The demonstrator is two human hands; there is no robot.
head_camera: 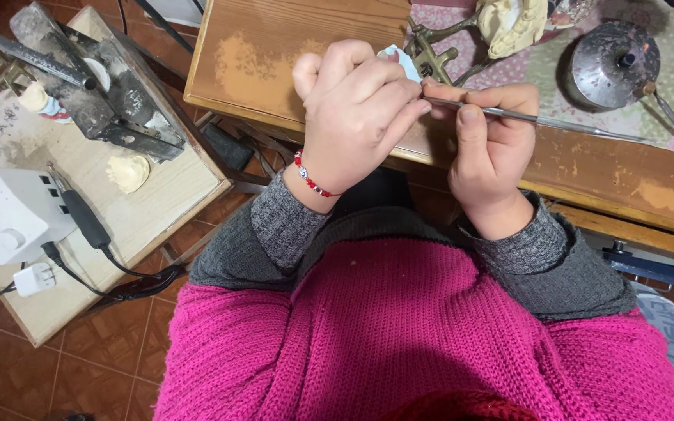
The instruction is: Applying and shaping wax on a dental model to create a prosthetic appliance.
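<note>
A small white piece (401, 61) sits tucked in the left hand (352, 109), up over the edge of the wooden table (274, 54). The fingers are curled tight around it, so only a bit peeks out. The right hand (493, 148) pinches a thin metal tool (540, 118), and its tip touches the white piece. A red bead bracelet (311, 179) is on the left wrist. A round metal lid (614, 64) lies near.

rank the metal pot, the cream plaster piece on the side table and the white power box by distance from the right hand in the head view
From the right hand:
1. Metal pot, up right on the desk.
2. Cream plaster piece, left on the side table.
3. White power box, far left.
</note>
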